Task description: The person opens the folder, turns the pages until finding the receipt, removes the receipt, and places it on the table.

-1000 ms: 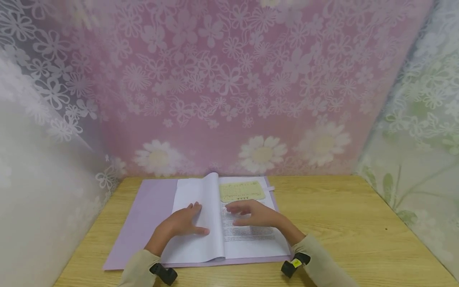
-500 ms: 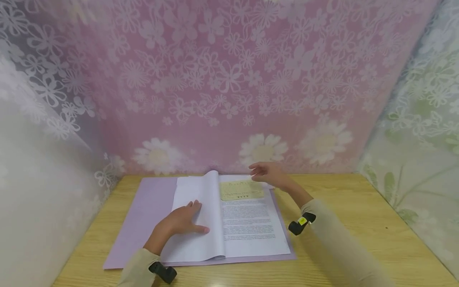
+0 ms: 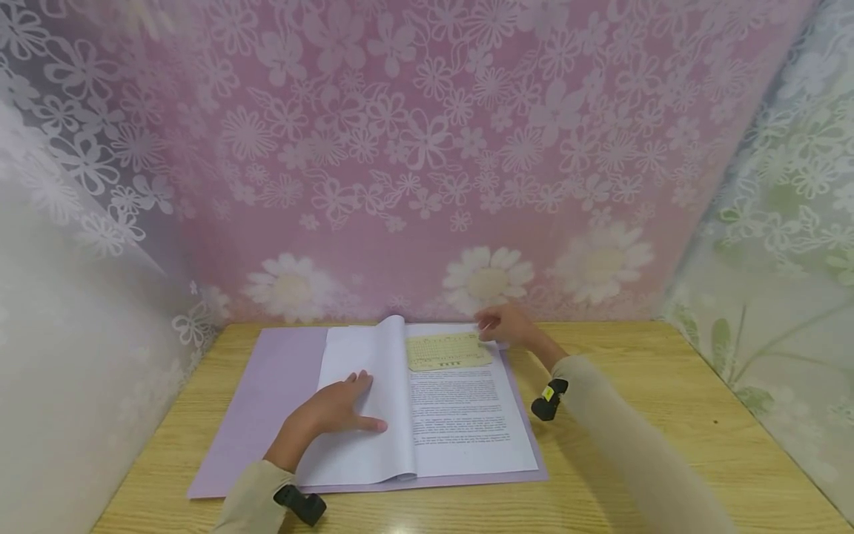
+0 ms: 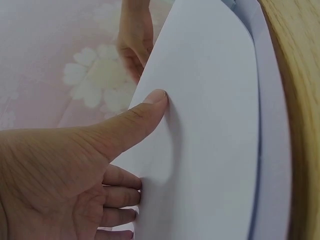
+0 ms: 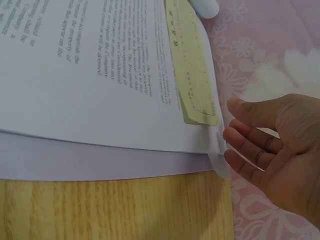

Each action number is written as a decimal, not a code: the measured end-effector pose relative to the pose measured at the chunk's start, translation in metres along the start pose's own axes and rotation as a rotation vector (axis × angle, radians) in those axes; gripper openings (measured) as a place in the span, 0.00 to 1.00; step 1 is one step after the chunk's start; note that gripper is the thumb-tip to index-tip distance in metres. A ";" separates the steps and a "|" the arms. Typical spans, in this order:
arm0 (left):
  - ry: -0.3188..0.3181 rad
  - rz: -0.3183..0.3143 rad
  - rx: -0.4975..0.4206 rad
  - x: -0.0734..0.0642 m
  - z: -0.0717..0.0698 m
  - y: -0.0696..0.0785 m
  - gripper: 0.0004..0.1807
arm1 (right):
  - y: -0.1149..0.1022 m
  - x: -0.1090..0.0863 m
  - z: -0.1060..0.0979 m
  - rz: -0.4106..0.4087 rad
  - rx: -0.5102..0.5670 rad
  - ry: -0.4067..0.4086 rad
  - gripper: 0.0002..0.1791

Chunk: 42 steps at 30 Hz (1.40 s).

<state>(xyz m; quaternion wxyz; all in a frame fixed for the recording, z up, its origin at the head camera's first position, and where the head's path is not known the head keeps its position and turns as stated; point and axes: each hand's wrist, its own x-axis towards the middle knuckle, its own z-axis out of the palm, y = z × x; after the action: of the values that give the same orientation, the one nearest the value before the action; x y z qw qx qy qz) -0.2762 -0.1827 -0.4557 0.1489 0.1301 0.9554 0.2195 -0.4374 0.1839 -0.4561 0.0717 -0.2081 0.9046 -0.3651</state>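
A purple folder [image 3: 267, 393] lies spread on the table with a stack of white pages. My left hand [image 3: 336, 408] rests on the turned blank pages [image 3: 353, 456] on the left, fingers and thumb spread; the left wrist view has the thumb [image 4: 135, 120] against the paper. On the right is a printed page [image 3: 460, 423] with a yellow slip of paper [image 3: 443, 354] across its top. At the slip's outer corner is my right hand [image 3: 508, 326], loosely bent fingers holding nothing. In the right wrist view its fingertips are close to a thin white strip [image 5: 216, 155] at the page corner.
The wooden table [image 3: 634, 415] extends to the right of the folder. A pink floral backdrop [image 3: 427, 185] rises directly behind the table's far edge, with pale patterned sheets [image 3: 780, 297] at both sides. The turned pages bulge in a curl [image 3: 396, 386] along the middle.
My right hand has moved from over the printed text up to the slip's far outer corner, then slightly lower there. My left hand has stayed on the turned pages.
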 end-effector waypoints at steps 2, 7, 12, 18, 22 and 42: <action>0.001 0.001 -0.003 0.000 0.000 0.000 0.60 | 0.002 0.002 0.002 0.007 -0.001 -0.007 0.27; 0.002 -0.001 0.002 -0.001 -0.002 0.002 0.60 | 0.004 0.005 0.009 0.016 -0.012 -0.008 0.29; -0.008 -0.005 0.000 -0.003 -0.004 0.004 0.60 | 0.004 0.007 0.015 0.029 -0.038 -0.010 0.31; -0.009 -0.007 -0.006 -0.003 -0.005 0.005 0.59 | 0.003 0.008 0.019 -0.027 -0.095 -0.012 0.31; -0.007 -0.003 -0.004 -0.001 -0.005 0.005 0.59 | 0.002 0.008 0.019 -0.033 -0.094 -0.015 0.32; 0.062 0.009 -0.001 0.002 0.000 -0.002 0.59 | -0.006 0.008 0.018 -0.017 -0.006 -0.025 0.23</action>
<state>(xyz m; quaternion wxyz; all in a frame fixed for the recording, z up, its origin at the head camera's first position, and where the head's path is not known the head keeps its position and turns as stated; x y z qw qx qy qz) -0.2789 -0.1836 -0.4567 0.1183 0.1276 0.9588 0.2247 -0.4374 0.1647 -0.4648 0.0795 -0.2206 0.9028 -0.3605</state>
